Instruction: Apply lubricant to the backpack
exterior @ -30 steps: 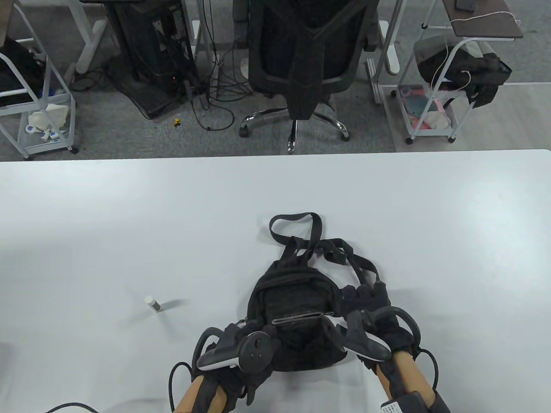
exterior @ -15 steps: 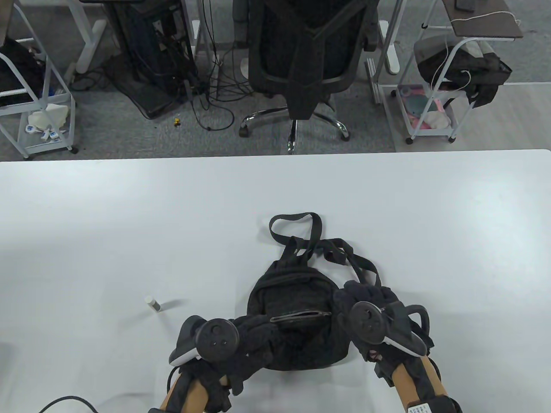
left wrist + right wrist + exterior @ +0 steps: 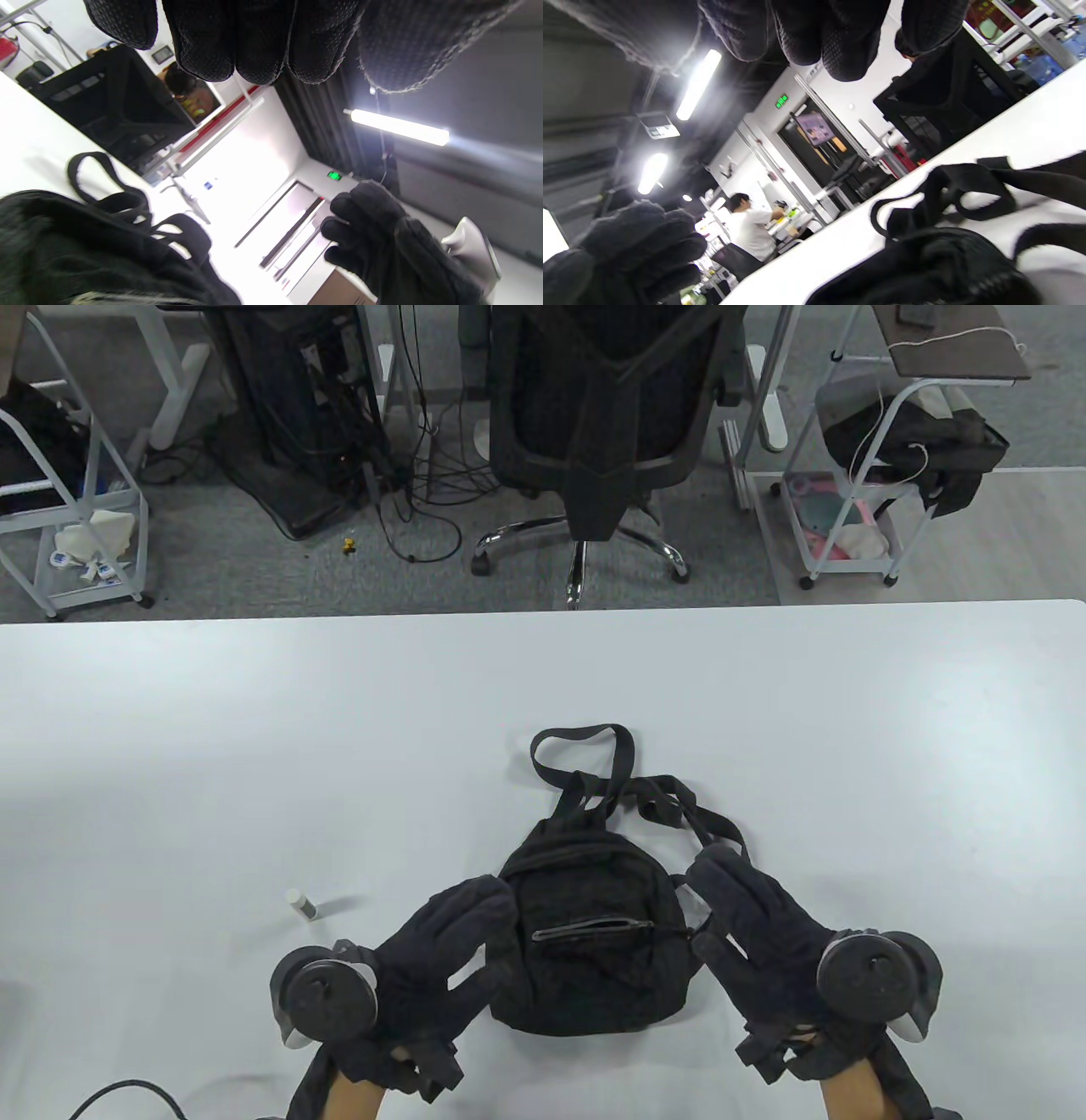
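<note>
On the white table's (image 3: pixel 254 712) near middle lies a small black backpack (image 3: pixel 590 959), zipper pocket up. Both gloved hands, left hand (image 3: pixel 433 963) and right hand (image 3: pixel 764 942), flank it, fingers spread, grasping nothing. Next, likely fetch the small lubricant tube (image 3: pixel 301 904) standing to the left.

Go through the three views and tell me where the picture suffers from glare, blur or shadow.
Table view: sharp, evenly lit; the backpack and small lubricant tube cast only soft shadows on the table. Left wrist view: a ceiling light flares, the wall behind is blown out white. Right wrist view: ceiling lights glare, the near left hand is blurred.
</note>
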`<state>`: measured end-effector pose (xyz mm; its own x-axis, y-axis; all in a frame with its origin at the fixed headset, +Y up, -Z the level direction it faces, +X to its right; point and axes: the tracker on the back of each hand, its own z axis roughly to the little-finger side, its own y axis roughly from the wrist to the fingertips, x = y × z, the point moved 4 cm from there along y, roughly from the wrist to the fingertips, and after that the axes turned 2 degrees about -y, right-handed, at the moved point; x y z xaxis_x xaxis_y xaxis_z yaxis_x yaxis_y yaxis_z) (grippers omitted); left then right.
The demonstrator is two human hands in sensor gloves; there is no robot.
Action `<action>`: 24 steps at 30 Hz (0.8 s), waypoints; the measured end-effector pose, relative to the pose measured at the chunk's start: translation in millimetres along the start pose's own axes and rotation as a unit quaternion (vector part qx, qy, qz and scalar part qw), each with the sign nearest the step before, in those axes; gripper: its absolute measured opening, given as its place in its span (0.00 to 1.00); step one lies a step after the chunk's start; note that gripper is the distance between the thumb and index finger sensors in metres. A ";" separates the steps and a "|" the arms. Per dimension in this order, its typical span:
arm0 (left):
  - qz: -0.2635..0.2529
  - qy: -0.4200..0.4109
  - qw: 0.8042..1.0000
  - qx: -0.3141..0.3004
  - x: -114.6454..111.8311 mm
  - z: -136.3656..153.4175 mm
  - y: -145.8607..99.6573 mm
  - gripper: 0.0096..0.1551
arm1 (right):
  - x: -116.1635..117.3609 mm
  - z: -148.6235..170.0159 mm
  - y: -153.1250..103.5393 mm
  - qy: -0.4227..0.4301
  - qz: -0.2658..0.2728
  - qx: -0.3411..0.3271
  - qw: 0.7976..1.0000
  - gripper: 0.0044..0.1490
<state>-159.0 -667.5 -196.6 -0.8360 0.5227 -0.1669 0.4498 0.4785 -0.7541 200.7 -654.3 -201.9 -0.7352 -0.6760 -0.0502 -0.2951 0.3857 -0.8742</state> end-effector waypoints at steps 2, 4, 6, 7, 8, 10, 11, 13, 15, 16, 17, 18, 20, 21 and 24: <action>-0.019 -0.013 1.000 -0.018 3.0 -2.8 -2.0 0.41 | 0.6 -6.0 -2.7 0.010 -0.005 -0.017 1.000 0.42; -0.047 -0.020 0.998 -0.033 5.8 -5.6 -3.3 0.43 | 4.0 -12.0 -5.2 0.018 -0.018 -0.035 0.999 0.43; -0.050 -0.020 0.997 -0.048 4.7 -9.8 -3.8 0.45 | 8.1 -18.7 -8.0 0.023 -0.025 -0.051 0.998 0.44; -0.048 -0.022 0.997 -0.053 3.1 -12.0 -4.0 0.46 | 10.2 -21.7 -9.2 0.025 -0.029 -0.057 0.998 0.44; -0.042 -0.024 0.997 -0.059 0.9 -14.5 -4.1 0.47 | 12.4 -24.6 -10.4 0.027 -0.032 -0.062 0.997 0.44; -0.033 -0.027 0.997 -0.071 -3.7 -20.2 -4.6 0.47 | 15.6 -29.8 -12.3 0.029 -0.032 -0.071 0.997 0.45; -0.029 -0.028 0.996 -0.074 -5.3 -21.9 -5.0 0.48 | 16.6 -30.9 -12.6 0.029 -0.032 -0.073 0.996 0.45; -0.021 -0.029 0.996 -0.080 -9.9 -26.4 -5.7 0.47 | 20.0 -32.9 -13.1 0.025 -0.038 -0.074 0.996 0.45; -0.019 -0.029 0.996 -0.082 -12.2 -27.9 -5.9 0.47 | 23.4 -32.2 -12.8 0.023 -0.043 -0.072 0.996 0.45; -0.017 -0.028 0.996 -0.082 -13.5 -28.3 -5.8 0.47 | 25.8 -31.1 -12.5 0.020 -0.046 -0.069 0.996 0.45; -0.015 -0.028 0.996 -0.081 -14.2 -28.4 -5.7 0.47 | 27.8 -30.2 -11.8 0.018 -0.050 -0.066 0.996 0.45; -0.015 -0.027 0.996 -0.081 -14.5 -28.4 -5.7 0.47 | 29.5 -29.1 -11.4 0.017 -0.053 -0.064 0.996 0.45; -0.014 -0.026 0.996 -0.081 -14.4 -28.4 -5.6 0.47 | 33.2 -27.5 -10.2 0.014 -0.060 -0.059 0.996 0.45; -0.015 -0.026 0.996 -0.081 -14.0 -28.3 -5.6 0.47 | 34.7 -27.0 -9.6 0.013 -0.063 -0.058 0.996 0.45; -0.018 -0.026 0.996 -0.080 -12.5 -28.0 -5.9 0.47 | 38.1 -26.4 -8.9 0.009 -0.069 -0.056 0.996 0.45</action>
<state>-142.4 -657.2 -172.3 -0.8657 0.4683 -0.1770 0.4602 0.6051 -0.6497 159.2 -667.0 -183.3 -0.6935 -0.7163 0.0773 -0.4602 0.3579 -0.8125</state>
